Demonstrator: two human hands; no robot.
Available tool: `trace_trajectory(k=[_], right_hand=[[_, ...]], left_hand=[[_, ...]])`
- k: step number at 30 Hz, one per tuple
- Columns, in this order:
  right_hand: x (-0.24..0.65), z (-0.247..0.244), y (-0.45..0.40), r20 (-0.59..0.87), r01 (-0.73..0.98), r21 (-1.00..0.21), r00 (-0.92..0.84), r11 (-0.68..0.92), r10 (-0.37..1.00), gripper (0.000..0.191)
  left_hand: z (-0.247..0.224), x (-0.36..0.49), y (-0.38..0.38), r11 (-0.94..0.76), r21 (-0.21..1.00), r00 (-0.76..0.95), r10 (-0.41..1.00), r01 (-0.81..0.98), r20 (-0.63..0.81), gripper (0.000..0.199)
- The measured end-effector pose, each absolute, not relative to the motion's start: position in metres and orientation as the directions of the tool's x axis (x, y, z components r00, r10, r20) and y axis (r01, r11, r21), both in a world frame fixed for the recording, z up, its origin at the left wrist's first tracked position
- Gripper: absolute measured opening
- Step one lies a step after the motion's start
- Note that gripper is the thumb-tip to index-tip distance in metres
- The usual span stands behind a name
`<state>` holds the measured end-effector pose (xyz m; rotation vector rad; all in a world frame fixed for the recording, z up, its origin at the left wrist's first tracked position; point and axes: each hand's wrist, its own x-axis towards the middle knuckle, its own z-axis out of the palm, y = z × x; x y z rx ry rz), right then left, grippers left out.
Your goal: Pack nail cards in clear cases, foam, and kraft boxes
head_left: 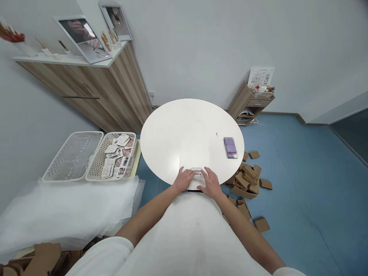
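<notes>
A small clear case (197,172) with tiny reddish items inside lies near the front edge of the round white table (172,134). My left hand (183,180) is at the case's left end, its fingertips touching or nearly touching it. On the right side, my right hand (211,183) rests with its fingers apart, the tips by the case's right end. A purple phone-like object (230,147), partly pixelated, lies toward the table's right edge. Beyond the case and to the right is a tiny red item (217,134).
Left of the table stand a white basket of printed packets (130,161) and one of clear packs (54,172). Brown cardboard boxes (244,189) are piled on the floor at right. A wooden cabinet (126,84) and a small drawer unit (240,97) stand behind.
</notes>
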<state>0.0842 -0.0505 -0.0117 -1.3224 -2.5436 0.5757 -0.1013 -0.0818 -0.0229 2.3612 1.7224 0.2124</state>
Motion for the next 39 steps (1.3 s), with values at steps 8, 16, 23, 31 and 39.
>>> trace_trajectory(k=[8,16,23,31,39], right_hand=[[0.072,-0.011,-0.033,-0.173,0.749,-0.499,-0.578,0.436,0.797,0.035],[0.072,-0.001,-0.004,-0.113,0.641,-0.691,-0.552,0.334,0.826,0.029],[0.051,0.002,0.04,-0.198,0.677,-0.681,-0.539,0.281,0.819,0.026],[0.041,-0.01,0.08,-0.389,0.653,-0.755,-0.515,0.055,0.764,0.015],[0.036,-0.026,0.089,-0.521,0.704,-0.708,-0.471,-0.052,0.712,0.012]], left_hand=[[-0.012,-0.102,-0.073,-0.232,0.342,0.285,0.952,0.911,-0.11,0.032],[-0.005,-0.117,-0.047,-0.137,0.578,0.268,0.952,0.805,-0.148,0.03],[-0.001,-0.134,-0.01,0.032,0.658,0.215,0.932,0.752,-0.291,0.031],[0.022,-0.121,-0.019,0.049,0.376,-0.004,0.993,0.925,-0.119,0.039],[-0.005,-0.104,-0.027,-0.122,0.383,0.244,0.926,0.916,-0.289,0.068]])
